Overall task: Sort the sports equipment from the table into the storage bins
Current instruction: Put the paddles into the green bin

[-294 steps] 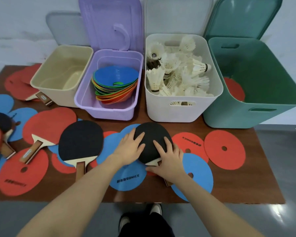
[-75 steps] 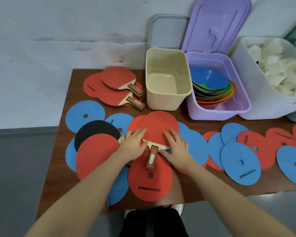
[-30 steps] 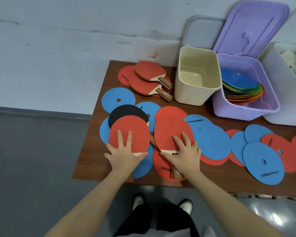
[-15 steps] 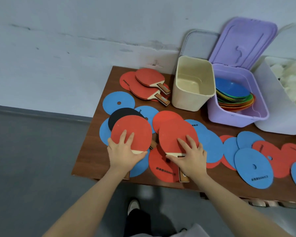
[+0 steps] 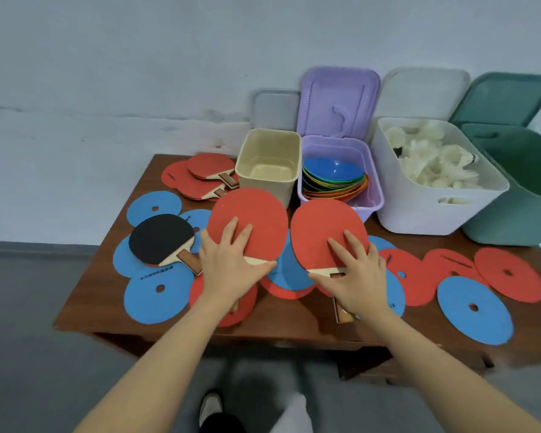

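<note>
Head view, left to right: a black paddle lies on blue discs near the table's left edge; the left hand grips one red paddle and the right hand grips another red paddle, both lifted before the cream bin and purple bin

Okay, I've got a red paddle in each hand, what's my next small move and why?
Probably carry both forward and drop them into the beige bin. The left hand and right hand each grip a red paddle, and that bin sits open just behind them.
</note>
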Motion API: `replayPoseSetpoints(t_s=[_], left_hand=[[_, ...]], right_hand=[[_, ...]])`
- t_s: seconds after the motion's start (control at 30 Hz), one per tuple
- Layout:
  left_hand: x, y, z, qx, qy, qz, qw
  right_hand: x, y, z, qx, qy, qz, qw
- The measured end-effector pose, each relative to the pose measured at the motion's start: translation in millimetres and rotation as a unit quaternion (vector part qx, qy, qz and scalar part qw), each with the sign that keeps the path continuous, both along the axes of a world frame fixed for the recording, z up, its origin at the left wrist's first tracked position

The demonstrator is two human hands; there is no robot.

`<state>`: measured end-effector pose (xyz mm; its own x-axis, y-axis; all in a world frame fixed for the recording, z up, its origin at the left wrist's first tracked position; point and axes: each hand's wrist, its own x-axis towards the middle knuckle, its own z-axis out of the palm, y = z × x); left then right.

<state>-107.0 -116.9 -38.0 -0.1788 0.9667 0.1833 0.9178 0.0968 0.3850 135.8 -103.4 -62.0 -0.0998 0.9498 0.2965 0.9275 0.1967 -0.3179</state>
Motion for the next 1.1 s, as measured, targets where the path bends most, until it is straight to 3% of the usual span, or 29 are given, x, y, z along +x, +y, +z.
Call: replayPoseSetpoints(t_s=[0.3,0.63,1.1], left_hand=[[121.6,44.9,45.7,0.125,0.014,-0.061,0.990],[219.9,138.5,65.6,0.233,-0.001,-0.139,0.963],[335.1,250.1,86.6,0.171,-0.066,-0.142,0.973]], right_hand=[[121.7,12.7,42.2,0.086,0.036,-0.062,0.994],[212.0,85.7,68.3,0.147,0.088,-0.134,0.976],[327.5,196.9,106.7,0.148,0.065,-0.149,0.976]])
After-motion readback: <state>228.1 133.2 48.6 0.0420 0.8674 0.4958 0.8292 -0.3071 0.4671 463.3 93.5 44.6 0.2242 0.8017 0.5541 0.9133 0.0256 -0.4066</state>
